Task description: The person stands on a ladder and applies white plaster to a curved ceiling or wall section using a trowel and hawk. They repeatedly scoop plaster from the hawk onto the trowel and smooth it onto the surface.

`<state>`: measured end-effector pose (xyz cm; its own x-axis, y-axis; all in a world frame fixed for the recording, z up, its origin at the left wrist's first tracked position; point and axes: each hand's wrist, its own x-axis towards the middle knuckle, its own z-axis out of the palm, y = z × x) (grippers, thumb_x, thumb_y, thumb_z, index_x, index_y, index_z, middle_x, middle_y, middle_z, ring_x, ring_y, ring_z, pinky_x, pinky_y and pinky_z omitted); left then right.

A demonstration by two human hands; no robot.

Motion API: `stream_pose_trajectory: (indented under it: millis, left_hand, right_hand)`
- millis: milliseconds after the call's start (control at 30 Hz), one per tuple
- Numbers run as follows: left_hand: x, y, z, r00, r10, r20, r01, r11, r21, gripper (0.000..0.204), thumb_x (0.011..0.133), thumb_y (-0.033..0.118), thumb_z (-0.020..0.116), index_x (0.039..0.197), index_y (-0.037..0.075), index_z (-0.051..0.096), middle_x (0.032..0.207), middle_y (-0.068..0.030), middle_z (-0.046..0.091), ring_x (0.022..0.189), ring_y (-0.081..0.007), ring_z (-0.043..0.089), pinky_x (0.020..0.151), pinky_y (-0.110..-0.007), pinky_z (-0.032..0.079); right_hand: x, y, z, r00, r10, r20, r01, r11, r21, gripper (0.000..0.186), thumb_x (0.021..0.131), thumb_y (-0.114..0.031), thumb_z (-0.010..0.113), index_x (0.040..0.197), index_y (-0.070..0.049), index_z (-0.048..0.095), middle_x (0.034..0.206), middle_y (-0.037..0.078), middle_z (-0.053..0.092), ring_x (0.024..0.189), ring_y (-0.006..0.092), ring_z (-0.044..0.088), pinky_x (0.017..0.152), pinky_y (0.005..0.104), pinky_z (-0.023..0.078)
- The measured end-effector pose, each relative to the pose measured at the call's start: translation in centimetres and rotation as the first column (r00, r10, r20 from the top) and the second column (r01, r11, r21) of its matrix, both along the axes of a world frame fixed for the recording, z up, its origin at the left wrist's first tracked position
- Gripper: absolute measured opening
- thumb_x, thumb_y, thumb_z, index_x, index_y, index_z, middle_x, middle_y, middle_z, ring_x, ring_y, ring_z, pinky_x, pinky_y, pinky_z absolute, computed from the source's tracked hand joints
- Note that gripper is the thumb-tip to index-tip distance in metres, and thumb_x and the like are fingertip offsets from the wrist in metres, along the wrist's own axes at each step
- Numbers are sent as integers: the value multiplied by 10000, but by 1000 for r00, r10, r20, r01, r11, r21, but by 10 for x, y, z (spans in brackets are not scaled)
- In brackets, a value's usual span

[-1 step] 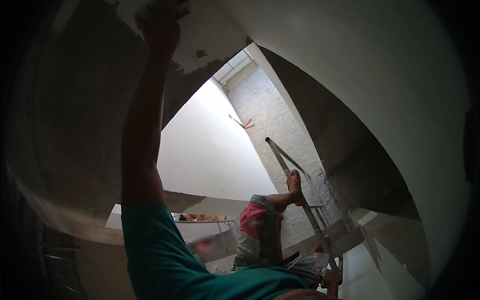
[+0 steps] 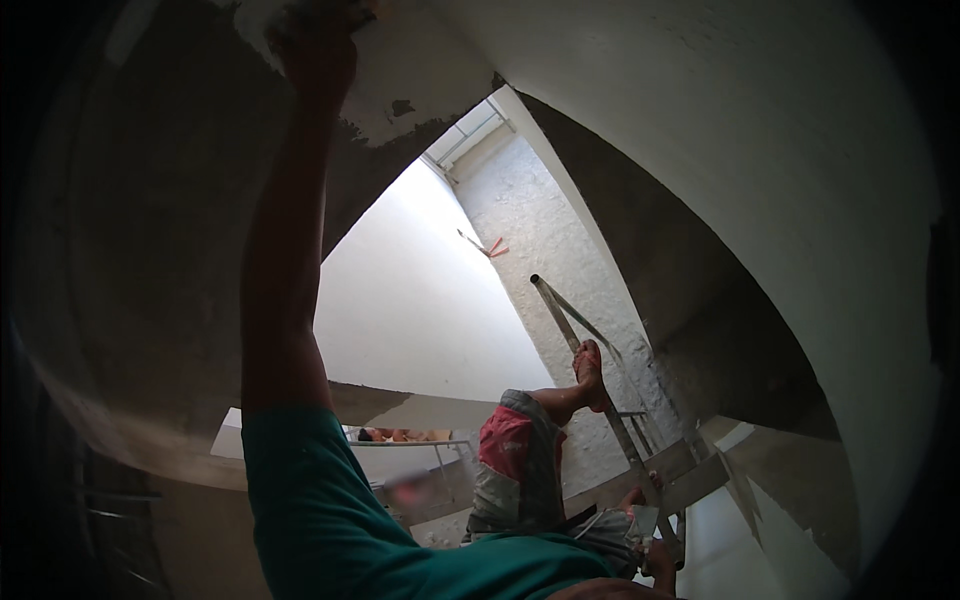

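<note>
My left arm reaches up to the upper left, and my left hand (image 2: 315, 55) is closed against the patchy overhead surface (image 2: 400, 75). A dark tool-like thing shows at its fingers, too dim and blurred to name. That surface is grey with a paler, ragged-edged coat around the hand. Low at the right, my right hand (image 2: 660, 562) is closed beside a metal pole (image 2: 625, 440) and a small flat whitish piece (image 2: 645, 520). What it grips is partly hidden. My bare foot (image 2: 590, 375) rests against the pole, higher up.
A white wall (image 2: 420, 290) and a rough grey wall (image 2: 560, 240) lie beyond the opening. Reddish strips (image 2: 495, 248) stick out there. A wooden plank (image 2: 695, 485) crosses near the pole. A smooth pale wall (image 2: 780, 130) curves along the right.
My left hand has shifted very slightly up and left along the overhead surface. My right hand, my foot and the pole stay in place.
</note>
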<state>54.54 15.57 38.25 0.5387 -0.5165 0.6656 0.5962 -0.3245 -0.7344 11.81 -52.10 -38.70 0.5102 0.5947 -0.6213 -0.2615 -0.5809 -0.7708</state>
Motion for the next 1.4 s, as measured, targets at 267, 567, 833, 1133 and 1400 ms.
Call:
stream_pose_trajectory:
  millis: [267, 567, 833, 1133, 1400]
  left_hand:
    - [16, -62, 11, 994, 111, -14, -110, 944, -312, 508, 777, 56, 526, 1284, 97, 522, 1323, -83, 531, 1263, -372, 434, 1055, -579, 266]
    - [6, -45, -23, 988, 102, -116, -131, 951, -281, 551, 793, 164, 553, 1338, 181, 477, 1313, -85, 536, 1300, -358, 399, 1022, -660, 257]
    - [18, -62, -24, 999, -21, 46, 36, 937, -348, 508, 771, -6, 514, 1276, 52, 528, 1330, -90, 525, 1257, -392, 438, 1095, -539, 246]
    - [-8, -30, -56, 990, -25, -136, 1, 985, -173, 592, 773, 98, 567, 1353, 159, 467, 1303, -99, 539, 1209, -364, 471, 998, -612, 293]
    - [10, -51, -31, 998, -45, 43, 55, 967, -250, 497, 811, 44, 503, 1307, 45, 504, 1338, -97, 519, 1240, -408, 449, 1088, -541, 254]
  right_hand:
    - [-1, 3, 20, 971, -156, -180, 134, 983, -127, 266, 760, -235, 710, 889, -7, 669, 775, 130, 682, 697, 186, 636, 607, 371, 486]
    - [-2, -2, 10, 999, 15, 34, -12, 995, -96, 258, 773, -224, 713, 876, 6, 658, 748, 97, 665, 671, 157, 606, 569, 358, 467]
    - [-8, 4, 7, 886, -294, -360, 280, 956, -91, 190, 788, -187, 704, 858, -25, 634, 747, 26, 615, 638, 139, 538, 550, 343, 436]
    - [-6, 4, 22, 928, -217, -303, 237, 971, 28, 160, 797, -162, 672, 881, -29, 644, 762, 40, 631, 656, 136, 555, 563, 329, 440]
    - [1, 7, 19, 921, -241, -307, 224, 970, -90, 165, 808, -173, 680, 872, -24, 650, 752, 43, 635, 649, 142, 558, 555, 342, 445]
